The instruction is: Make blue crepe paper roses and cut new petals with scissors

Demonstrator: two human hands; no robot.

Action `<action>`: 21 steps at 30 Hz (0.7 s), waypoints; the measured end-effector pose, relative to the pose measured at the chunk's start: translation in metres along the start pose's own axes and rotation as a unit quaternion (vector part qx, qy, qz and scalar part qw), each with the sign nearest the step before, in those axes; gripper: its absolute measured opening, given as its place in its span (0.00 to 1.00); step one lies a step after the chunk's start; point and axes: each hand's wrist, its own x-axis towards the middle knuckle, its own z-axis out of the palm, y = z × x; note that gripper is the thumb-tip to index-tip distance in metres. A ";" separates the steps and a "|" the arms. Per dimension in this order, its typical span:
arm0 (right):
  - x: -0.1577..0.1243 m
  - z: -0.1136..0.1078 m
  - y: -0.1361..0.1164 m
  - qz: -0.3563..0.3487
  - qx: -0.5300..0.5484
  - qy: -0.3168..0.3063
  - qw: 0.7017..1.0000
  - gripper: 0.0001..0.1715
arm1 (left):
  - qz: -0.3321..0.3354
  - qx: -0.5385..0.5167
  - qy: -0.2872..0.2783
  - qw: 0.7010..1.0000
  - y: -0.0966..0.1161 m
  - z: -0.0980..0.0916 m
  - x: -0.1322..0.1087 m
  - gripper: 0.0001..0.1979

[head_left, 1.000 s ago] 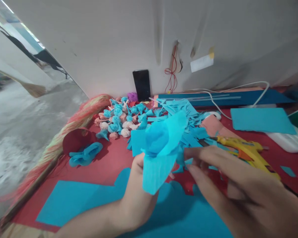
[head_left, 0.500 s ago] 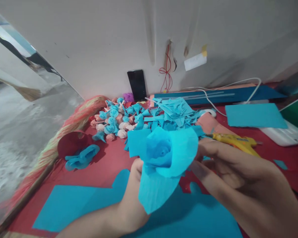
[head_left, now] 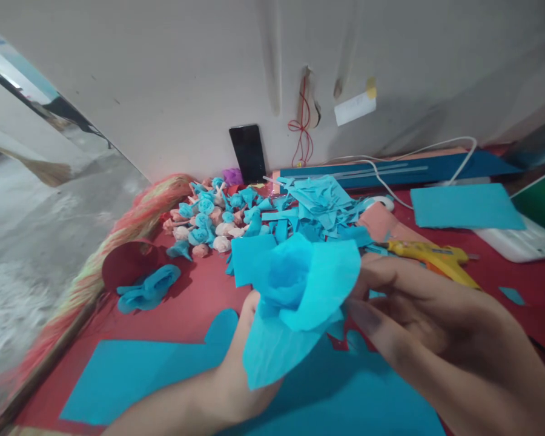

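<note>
A pale wall backs a red-covered bench, with a dark phone leaning against it at 11 o'clock from the blue paper flower held up mid-view. The flower looks partway along: its rolled centre is formed, with broader petals around it, but the petals towards 3 and 7 o'clock splay out, so shaping or fixing probably remains.

At 10 o'clock a pile of small blue and pink flowers seems to be finished work; at 9 o'clock lies another blue flower, larger than those. Loose cut pieces are heaped at 1 o'clock, and a broad blue sheet spreads below – stock enough, it seems, for more. A yellow glue gun lies just above 3 o'clock.

The right hand is nearly closed at the fingertips – thumb and forefinger appear to pinch the petal edge at 3 o'clock, other fingers curled. The left hand comes in from 7 o'clock, apparently supporting the flower from behind; its fingers are hidden, so how far closed they are I cannot tell.
</note>
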 end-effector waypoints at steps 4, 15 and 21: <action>-0.001 0.001 0.002 -0.009 -0.011 0.015 1.000 0.04 | -0.053 -0.017 0.013 0.998 0.001 0.002 0.001 0.19; -0.009 0.001 -0.002 -0.013 -0.014 0.025 1.000 0.04 | -0.042 -0.024 -0.052 0.997 -0.005 -0.006 0.001 0.20; 0.002 0.005 -0.006 -0.021 -0.040 0.040 0.998 0.06 | -0.019 -0.045 -0.104 0.993 -0.007 -0.008 0.002 0.14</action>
